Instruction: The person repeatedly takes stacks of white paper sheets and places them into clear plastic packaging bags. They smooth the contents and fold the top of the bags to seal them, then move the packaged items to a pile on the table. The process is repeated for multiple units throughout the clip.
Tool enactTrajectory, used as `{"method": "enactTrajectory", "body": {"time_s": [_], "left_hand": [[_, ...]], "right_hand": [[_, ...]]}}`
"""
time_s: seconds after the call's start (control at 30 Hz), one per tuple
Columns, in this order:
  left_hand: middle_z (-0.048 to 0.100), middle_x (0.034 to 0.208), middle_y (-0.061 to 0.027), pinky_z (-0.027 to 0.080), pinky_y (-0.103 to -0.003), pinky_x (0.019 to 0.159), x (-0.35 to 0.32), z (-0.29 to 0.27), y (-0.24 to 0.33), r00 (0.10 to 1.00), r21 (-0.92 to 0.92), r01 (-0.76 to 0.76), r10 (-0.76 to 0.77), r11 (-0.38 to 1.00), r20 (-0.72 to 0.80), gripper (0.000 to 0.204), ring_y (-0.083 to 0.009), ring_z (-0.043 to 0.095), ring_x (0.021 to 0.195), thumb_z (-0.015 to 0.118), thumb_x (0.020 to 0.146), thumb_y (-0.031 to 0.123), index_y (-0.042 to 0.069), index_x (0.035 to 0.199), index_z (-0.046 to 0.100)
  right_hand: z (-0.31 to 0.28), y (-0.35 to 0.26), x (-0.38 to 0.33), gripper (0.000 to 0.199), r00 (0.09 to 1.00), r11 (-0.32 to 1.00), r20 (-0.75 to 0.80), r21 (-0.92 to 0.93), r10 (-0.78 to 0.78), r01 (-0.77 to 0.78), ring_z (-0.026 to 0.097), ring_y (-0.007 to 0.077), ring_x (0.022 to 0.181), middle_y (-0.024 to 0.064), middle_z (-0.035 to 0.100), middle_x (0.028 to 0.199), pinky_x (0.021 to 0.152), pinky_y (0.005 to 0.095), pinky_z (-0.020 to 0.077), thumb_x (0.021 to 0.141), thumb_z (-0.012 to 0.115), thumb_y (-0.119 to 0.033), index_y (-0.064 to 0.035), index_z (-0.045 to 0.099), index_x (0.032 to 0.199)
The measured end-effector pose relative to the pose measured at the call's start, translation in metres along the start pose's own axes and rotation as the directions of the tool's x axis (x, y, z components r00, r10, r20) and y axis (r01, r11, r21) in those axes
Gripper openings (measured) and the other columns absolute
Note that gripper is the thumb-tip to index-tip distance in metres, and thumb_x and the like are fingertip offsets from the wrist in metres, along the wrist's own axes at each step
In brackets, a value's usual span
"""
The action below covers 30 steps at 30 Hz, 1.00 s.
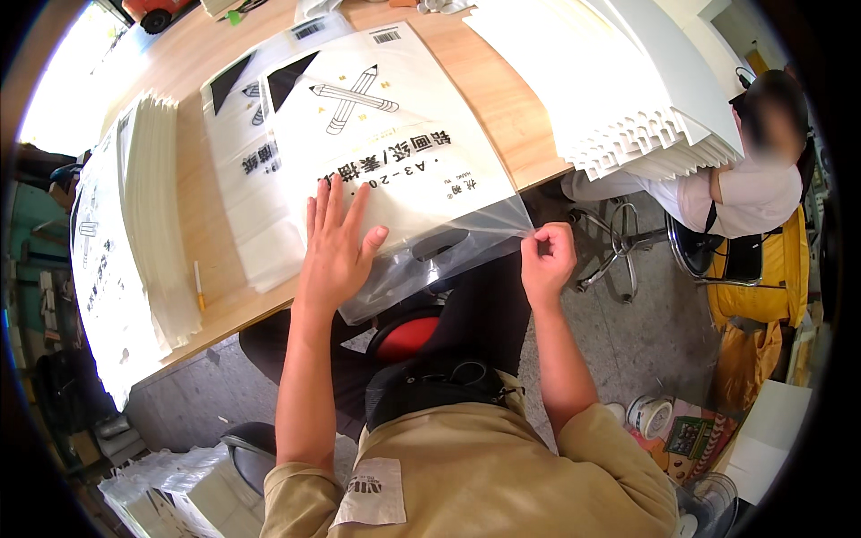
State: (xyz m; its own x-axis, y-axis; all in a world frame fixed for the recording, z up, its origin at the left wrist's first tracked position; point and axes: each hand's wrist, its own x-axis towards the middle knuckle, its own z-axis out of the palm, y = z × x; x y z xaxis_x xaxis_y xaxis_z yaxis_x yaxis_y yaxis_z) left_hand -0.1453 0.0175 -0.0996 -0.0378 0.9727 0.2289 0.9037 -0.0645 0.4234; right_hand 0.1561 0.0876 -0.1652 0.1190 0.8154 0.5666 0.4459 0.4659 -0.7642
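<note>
Paper stacks (157, 215) flank the bag (395, 152); table edge (224, 318) free.

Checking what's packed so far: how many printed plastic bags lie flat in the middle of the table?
2: the top bag under the left hand, its corner pinched by the right hand; another bag beneath, offset left. More may be hidden underneath.

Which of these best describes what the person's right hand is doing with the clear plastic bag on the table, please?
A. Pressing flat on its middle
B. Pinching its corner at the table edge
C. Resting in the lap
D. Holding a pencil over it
B: the right hand pinches the corner of the clear plastic bag beyond the table edge, while the left hand lies flat on it.
</note>
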Motion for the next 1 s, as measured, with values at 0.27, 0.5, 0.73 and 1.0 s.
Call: {"method": "enactTrajectory", "body": {"time_s": [0.27,0.5,0.73,1.0], "left_hand": [[0.027,0.154,-0.0315,0.015,-0.055,0.118,0.000,-0.002,0.001,1.000,-0.014,0.014,-0.014,1.000,0.014,0.064,-0.0500,0.020,0.144,0.049,0.099,0.048,0.005,0.146,0.044],[0.029,0.154,-0.0287,0.021,-0.050,0.118,-0.008,-0.016,-0.002,0.998,-0.100,0.063,-0.065,0.993,-0.016,0.055,-0.0443,0.025,0.145,0.055,0.098,0.040,0.004,0.140,0.050],[0.045,0.146,-0.0210,0.046,-0.041,0.099,-0.026,-0.052,-0.008,0.762,-0.615,0.543,-0.644,0.571,0.075,0.061,-0.0277,0.051,0.127,0.065,0.095,0.034,0.002,0.143,0.044],[0.062,0.119,-0.0162,0.049,-0.032,0.087,0.000,-0.043,-0.039,0.717,-0.884,0.465,-0.564,-0.052,0.410,0.059,-0.0230,0.060,0.105,0.067,0.092,0.019,-0.003,0.141,0.041]], "right_hand": [[-0.011,0.004,-0.018,0.036,0.995,0.977,-0.068,0.196,-0.076,0.088,0.057,0.0207,0.083,0.0122,0.054,0.106,0.073,0.0303,0.0501,0.076,0.064,0.010,-0.0034,0.057,0.108],[-0.029,0.011,0.008,0.019,0.992,0.946,0.107,0.309,0.068,-0.098,0.061,0.0163,0.093,0.0119,0.061,0.113,0.081,0.0265,0.0498,0.087,0.055,0.009,0.0030,0.065,0.102],[0.014,-0.040,0.108,0.039,0.822,0.958,0.502,-0.050,0.267,-0.281,0.062,0.0169,0.092,0.0134,0.067,0.101,0.079,0.0299,0.0514,0.092,0.067,-0.022,0.0049,0.060,0.119],[0.050,-0.033,0.118,0.055,0.656,0.853,0.636,-0.009,0.407,-0.521,0.060,0.0188,0.105,0.0161,0.063,0.119,0.090,0.0314,0.0481,0.093,0.067,-0.028,0.0049,0.051,0.134]]}}
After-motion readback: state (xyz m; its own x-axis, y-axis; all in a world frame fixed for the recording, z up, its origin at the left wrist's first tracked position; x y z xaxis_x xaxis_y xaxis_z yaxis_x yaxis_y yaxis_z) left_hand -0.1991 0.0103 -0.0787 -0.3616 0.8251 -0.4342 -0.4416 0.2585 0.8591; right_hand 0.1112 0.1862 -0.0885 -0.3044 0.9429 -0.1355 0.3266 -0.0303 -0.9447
